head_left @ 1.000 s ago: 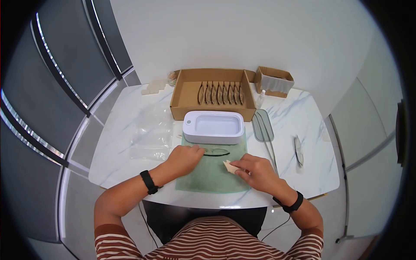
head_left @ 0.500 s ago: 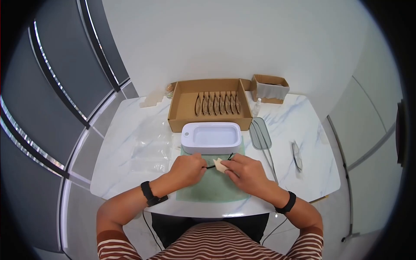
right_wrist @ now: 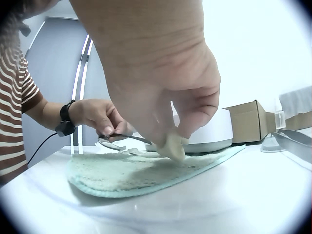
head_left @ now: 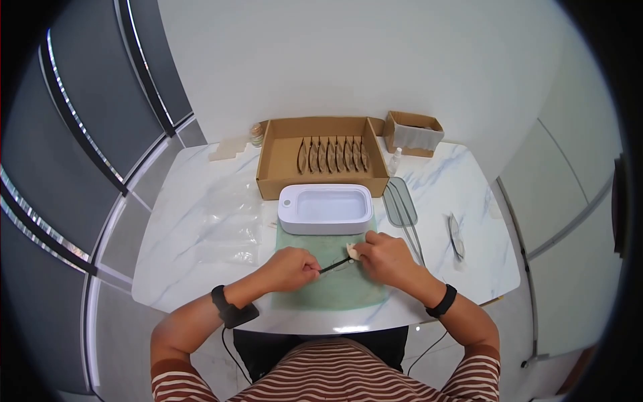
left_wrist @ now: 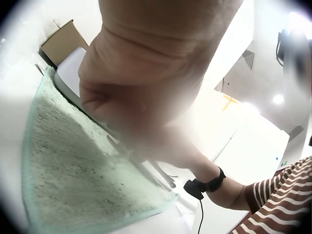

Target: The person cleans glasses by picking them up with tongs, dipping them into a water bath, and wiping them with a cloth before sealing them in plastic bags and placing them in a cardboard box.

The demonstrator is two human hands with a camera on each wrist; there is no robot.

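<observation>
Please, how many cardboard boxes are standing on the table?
2: the wide box just behind the white tub, and the smaller box to the right of the wide one.

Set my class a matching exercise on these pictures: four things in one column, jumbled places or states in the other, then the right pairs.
1. Left hand
2. Right hand
3. Pale basin
4. Large open box

A. Contains a row of dark-edged items
B. Pinches cream cloth
C. Sits just in front of the box
D. Pinches the glasses without any cloth

Pairs: 1-D, 2-B, 3-C, 4-A
</observation>
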